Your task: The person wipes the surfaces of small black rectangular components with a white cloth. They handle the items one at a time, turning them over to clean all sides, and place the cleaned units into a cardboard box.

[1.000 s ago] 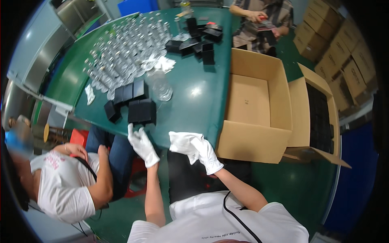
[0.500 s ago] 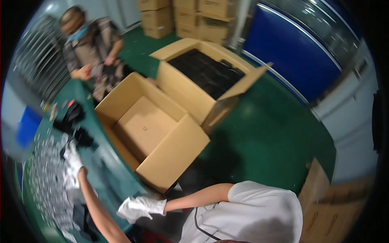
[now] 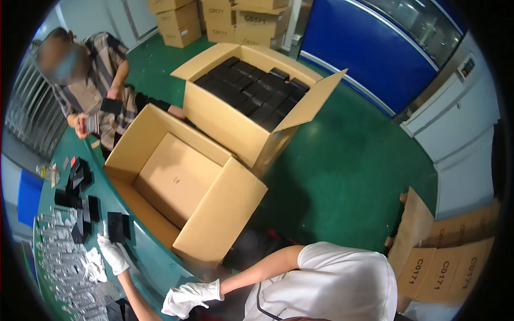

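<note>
My left hand (image 3: 113, 255), in a white glove, is closed on the lower end of a small black box (image 3: 115, 227) at the table's edge. One finger lies along the box's left side. My right hand (image 3: 188, 298), also white-gloved, hangs by the table's near edge with its fingers loosely extended and nothing visible in it. Several more black boxes (image 3: 81, 174) stand on the green table (image 3: 144, 251) beyond my left hand. Rows of clear glass-like pieces (image 3: 59, 251) cover the table's left side, with a crumpled white cloth (image 3: 94, 265) beside them.
An open carton (image 3: 219, 208) with a bare bottom stands against the table. Behind it, another carton (image 3: 230, 125) is full of black boxes. Across the table a masked person (image 3: 101, 80) holds a black box and a small red-and-white item. Cartons (image 3: 179, 24) are stacked behind.
My left hand has drawn back from the glass-like pieces toward the table's edge, now with a black box. My right hand has barely moved. The view has shifted; the co-worker's hands are raised apart.
</note>
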Available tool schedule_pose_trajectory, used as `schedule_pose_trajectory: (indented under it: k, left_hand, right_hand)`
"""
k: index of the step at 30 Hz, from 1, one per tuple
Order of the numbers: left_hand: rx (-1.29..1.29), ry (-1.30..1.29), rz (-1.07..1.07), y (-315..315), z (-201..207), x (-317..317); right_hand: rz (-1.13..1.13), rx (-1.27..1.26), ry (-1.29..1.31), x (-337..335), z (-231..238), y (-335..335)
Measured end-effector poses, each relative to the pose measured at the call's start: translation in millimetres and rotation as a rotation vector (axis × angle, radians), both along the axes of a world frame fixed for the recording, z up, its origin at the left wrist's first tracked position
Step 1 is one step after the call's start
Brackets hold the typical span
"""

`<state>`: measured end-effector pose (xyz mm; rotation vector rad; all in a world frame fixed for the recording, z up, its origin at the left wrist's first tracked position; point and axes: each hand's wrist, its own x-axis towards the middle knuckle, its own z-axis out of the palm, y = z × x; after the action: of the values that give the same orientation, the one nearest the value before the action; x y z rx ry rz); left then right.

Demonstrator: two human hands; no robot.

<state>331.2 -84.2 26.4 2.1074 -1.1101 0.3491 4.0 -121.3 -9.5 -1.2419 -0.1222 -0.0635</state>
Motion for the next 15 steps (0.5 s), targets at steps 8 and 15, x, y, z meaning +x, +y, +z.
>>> schedule_pose_trajectory:
  k: [8, 15]
  left_hand:
    - [0.665, -0.326, 0.245, -18.3, 83.6, -93.7]
    - [0.186, 0.001, 0.334, 26.1, 30.9, -33.6]
  right_hand:
    - [-0.222, -0.337, -0.469, 17.2, 58.8, -30.1]
    - [0.297, -0.075, 0.256, 9.6, 24.8, -29.9]
